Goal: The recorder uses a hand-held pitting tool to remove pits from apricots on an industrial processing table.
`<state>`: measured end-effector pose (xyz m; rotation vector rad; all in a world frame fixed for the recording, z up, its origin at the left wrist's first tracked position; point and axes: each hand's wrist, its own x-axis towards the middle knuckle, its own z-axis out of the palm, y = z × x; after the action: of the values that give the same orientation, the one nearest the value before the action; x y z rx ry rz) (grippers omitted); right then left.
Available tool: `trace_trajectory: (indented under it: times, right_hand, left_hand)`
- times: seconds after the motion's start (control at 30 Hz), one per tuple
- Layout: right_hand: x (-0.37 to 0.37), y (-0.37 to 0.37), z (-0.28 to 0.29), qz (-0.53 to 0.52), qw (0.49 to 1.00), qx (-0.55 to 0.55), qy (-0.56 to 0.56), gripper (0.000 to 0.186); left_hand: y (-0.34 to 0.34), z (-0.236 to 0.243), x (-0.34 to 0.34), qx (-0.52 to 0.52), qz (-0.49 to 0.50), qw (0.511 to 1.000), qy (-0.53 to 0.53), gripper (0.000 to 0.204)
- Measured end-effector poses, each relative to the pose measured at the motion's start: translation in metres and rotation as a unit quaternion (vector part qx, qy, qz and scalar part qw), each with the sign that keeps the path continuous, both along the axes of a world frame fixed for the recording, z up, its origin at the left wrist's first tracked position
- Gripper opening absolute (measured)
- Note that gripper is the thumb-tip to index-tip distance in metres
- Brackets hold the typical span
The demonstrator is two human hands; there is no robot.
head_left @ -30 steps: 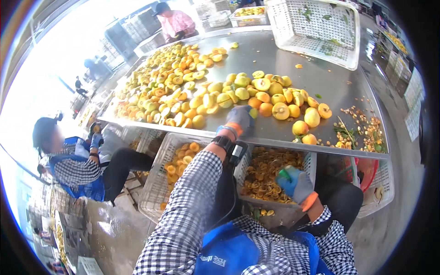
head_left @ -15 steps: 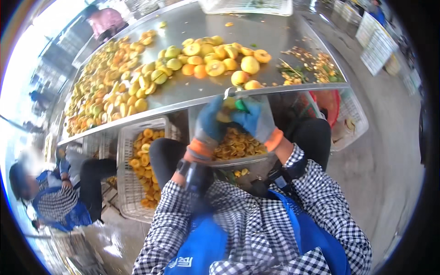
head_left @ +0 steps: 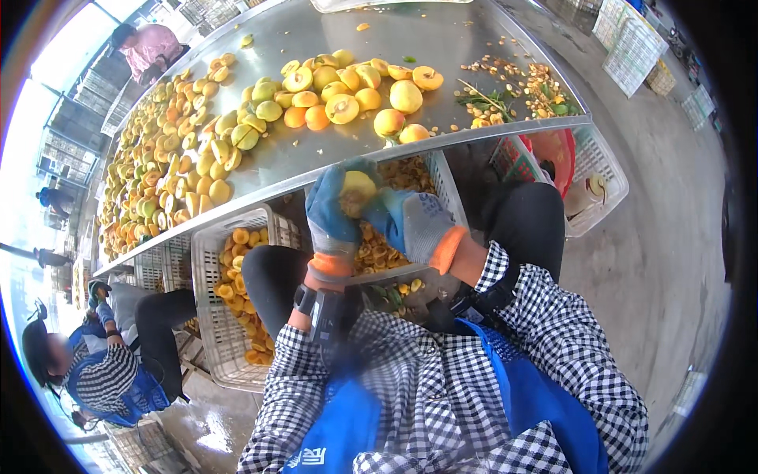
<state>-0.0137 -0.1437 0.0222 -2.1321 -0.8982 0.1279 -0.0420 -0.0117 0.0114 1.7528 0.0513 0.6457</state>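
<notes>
My left hand [head_left: 332, 209], in a blue and grey glove with an orange cuff, is closed around a yellow apricot [head_left: 358, 188]. Pressed close to the fruit's lower right side is my right hand [head_left: 407, 223], gloved alike. Its fingers are curled and slightly blurred; whatever they hold is hidden. Both hands are just off the table's front edge, above a crate [head_left: 452, 193] of apricot pieces [head_left: 407, 175]. On the metal table [head_left: 308, 162] beyond lie whole and cut apricots [head_left: 341, 109], and a long heap of halves [head_left: 178, 150] spreads to the left.
A white crate of apricot halves [head_left: 207, 304] stands by my left knee. Pits and leafy twigs [head_left: 505, 103] lie at the table's right. Under that corner are a red basket [head_left: 553, 154] and white crate [head_left: 604, 209]. Co-workers sit left [head_left: 118, 367] and far left [head_left: 154, 51].
Both hands have come slightly left and nearer, and the apricot in my left hand now shows more fully. The green piece seen at my right fingers is no longer visible. The view has shifted a little.
</notes>
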Motion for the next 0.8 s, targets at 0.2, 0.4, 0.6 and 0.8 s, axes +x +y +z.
trace_trajectory:
  times: [0.2,0.4,0.6,0.8]
  right_hand:
    - [0.005,0.007,-0.016,0.047,0.988,0.072,0.131,0.043]
    - [0.0,0.007,-0.026,0.127,0.89,0.194,0.394,0.037]
    - [-0.023,-0.006,-0.032,0.146,0.862,0.224,0.43,0.038]
    - [-0.018,-0.012,-0.015,0.204,0.866,0.16,0.427,0.029]
  left_hand:
    - [0.002,-0.006,0.003,-0.048,0.016,0.999,-0.009,0.019]
    - [0.006,-0.018,-0.002,0.189,0.118,0.971,-0.09,0.031]
    - [-0.006,0.017,-0.014,-0.053,-0.094,0.992,0.072,0.016]
    - [-0.016,0.019,-0.018,-0.04,-0.047,0.997,0.055,0.019]
